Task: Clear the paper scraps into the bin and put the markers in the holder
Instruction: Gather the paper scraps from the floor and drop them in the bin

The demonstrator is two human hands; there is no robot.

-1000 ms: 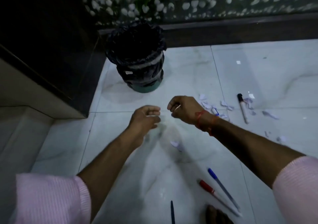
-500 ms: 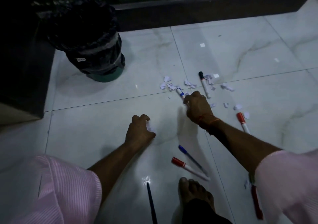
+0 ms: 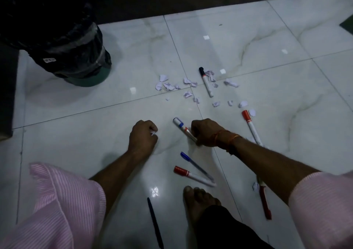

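Observation:
My right hand [image 3: 205,132] is closed around a blue-capped marker [image 3: 181,127], its cap pointing up-left just above the floor. To its left, my left hand [image 3: 143,136] is a fist with white paper scraps [image 3: 152,133] showing between the fingers. Several torn paper scraps [image 3: 188,83] lie scattered on the tiles beyond the hands. Among them rests a black-capped marker [image 3: 206,81]. A red-capped marker [image 3: 251,126] lies to the right of my wrist. Below the hands lie a blue pen [image 3: 194,164] and another red-capped marker [image 3: 193,176]. The bin [image 3: 63,44], lined with a black bag, stands at the upper left.
A black pen [image 3: 155,223] lies near the bottom beside my bare foot [image 3: 200,199]. A red pen [image 3: 264,201] shows under my right forearm. A dark skirting [image 3: 191,2] runs along the far edge. No holder is in view.
The view has swung right and down, away from the bin. My right hand reached into the scraps, took the blue-capped marker and drew it back toward me. My left fist stayed shut.

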